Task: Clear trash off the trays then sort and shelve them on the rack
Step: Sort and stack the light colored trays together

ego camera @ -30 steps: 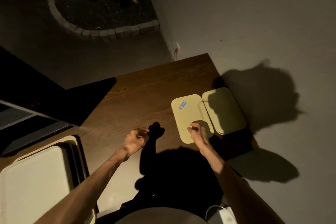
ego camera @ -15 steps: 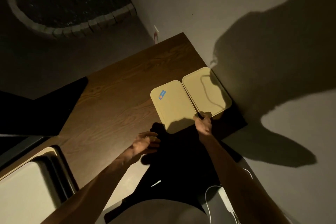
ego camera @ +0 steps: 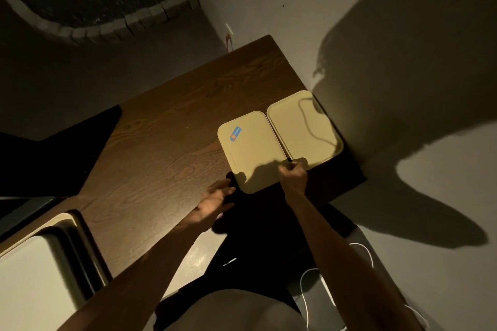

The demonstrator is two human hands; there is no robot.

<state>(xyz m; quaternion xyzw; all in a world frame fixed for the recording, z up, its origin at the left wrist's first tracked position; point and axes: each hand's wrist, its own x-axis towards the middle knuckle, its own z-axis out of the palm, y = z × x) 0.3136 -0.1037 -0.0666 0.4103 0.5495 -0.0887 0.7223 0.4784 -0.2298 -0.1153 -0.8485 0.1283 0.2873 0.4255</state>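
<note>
Two pale yellow trays lie side by side at the right end of a dark wooden table (ego camera: 166, 142). The left tray (ego camera: 252, 148) carries a small blue wrapper (ego camera: 235, 133) near its far left corner. The right tray (ego camera: 301, 129) looks bare apart from a thin curved shadow. My right hand (ego camera: 293, 177) is at the near edge where the two trays meet, fingers curled and pinching the right tray's near left corner. My left hand (ego camera: 215, 201) hovers beside the left tray's near left corner, its fingers relaxed and holding nothing.
A stack of pale and dark trays (ego camera: 32, 271) sits at the table's near left end. A grey wall runs along the right side. A white cable (ego camera: 360, 250) loops on the floor by my legs. Deep shadow covers the table's near right corner.
My right hand slid right from the left tray's near edge to the seam between the trays. My left hand drifted toward the left tray. The view shifted, bringing the trays closer.
</note>
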